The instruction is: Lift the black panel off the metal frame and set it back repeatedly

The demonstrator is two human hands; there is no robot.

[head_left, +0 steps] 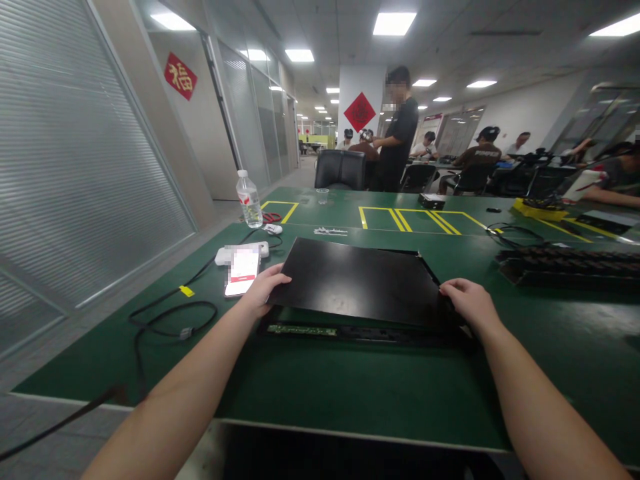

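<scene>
Fingers of the left hand and right hand clamp opposite side edges of the flat black rectangular panel, tilted over a thin black tray on the green desk. Stiff, smooth, probably light: edge holds suit it. Seated people fill the open office beyond.

A red diamond sign on the wall, far beyond the left hand and up to its left, bears the gold character 福. A second red diamond hangs on the white pillar, far ahead of the right hand; its mark is too small to read. The water bottle beyond the left hand has an illegible label.
</scene>
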